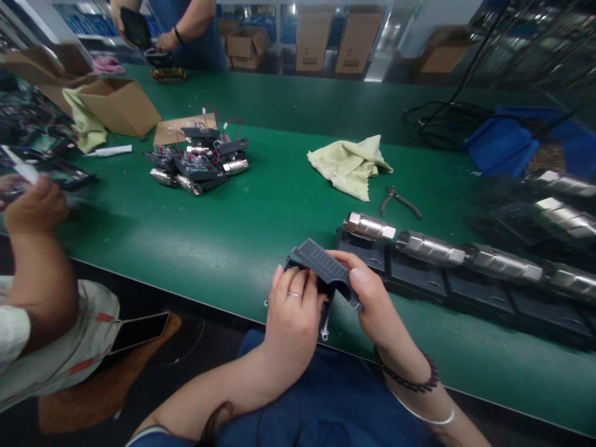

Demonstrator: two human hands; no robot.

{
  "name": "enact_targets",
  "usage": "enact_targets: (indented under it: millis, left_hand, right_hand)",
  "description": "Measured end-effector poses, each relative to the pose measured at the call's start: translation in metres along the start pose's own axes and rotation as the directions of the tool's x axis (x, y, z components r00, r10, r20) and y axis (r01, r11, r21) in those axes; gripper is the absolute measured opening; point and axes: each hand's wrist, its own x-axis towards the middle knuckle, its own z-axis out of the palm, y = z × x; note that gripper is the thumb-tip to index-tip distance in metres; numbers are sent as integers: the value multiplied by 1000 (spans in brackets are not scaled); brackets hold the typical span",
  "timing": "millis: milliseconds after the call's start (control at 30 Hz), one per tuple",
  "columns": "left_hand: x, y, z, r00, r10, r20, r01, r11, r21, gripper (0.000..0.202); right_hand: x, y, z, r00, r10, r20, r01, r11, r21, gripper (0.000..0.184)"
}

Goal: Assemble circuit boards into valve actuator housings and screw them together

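Nearest to me is the right wrist, with a dark beaded bracelet (410,377) and a pale bangle (426,417) on it. I have the right hand (375,301) closed on a gray cover (326,261), ribbed on its face and notched in its lower edge, tilted between thumb and fingers. The left hand (294,313), a ring on one finger, curls over a dark housing (325,310) at the near table edge, partly beneath the cover; most of the housing is hidden, and I cannot tell whether that hand grips it or only presses on it.

To my left, at the same edge, a co-worker's hand (37,205) holds a white pointed thing (21,166). Just right of my hands, a row of dark casings (416,273) lies on the green table (223,230), shiny metal fittings (431,248) along its far side.

Past the row I see pliers (399,202) lying with their handles spread, then a rumpled yellow cloth (351,166). Left of the cloth is a pile of wired assemblies (198,158), and a cardboard box (118,107) stands farther left. Blue bins (503,146) sit at the right. Across the table another person's hands (166,41) hold a dark case (136,28) near a brass fitting (168,75), and tall cartons (356,40) stand behind.
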Motion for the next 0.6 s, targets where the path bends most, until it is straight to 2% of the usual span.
enact_targets:
  millis: [100,200,300,367,500,600]
  left_hand:
    - [0,-1,0,999,27,19,-27,1000,2,24]
    - [-7,-2,4,996,-58,-64,60,998,20,21]
    - [-15,-2,12,959,-203,-200,215,976,43,41]
    - [-20,-3,16,934,-268,-234,279,960,11,55]
    - [-30,-7,18,906,-336,-259,294,937,-189,58]
    - [-41,-13,17,890,-401,-216,290,864,-411,55]
  right_hand:
    - [-5,-4,3,1000,-24,14,25,988,-151,43]
    - [-8,-3,4,998,-55,39,62,978,-201,40]
    - [-10,-1,5,995,-86,48,93,978,-189,39]
    - [-12,0,6,992,-115,46,122,970,-208,40]
    - [-19,3,9,978,-202,56,210,926,-314,48]
    - [-24,7,11,962,-261,83,272,879,-392,55]
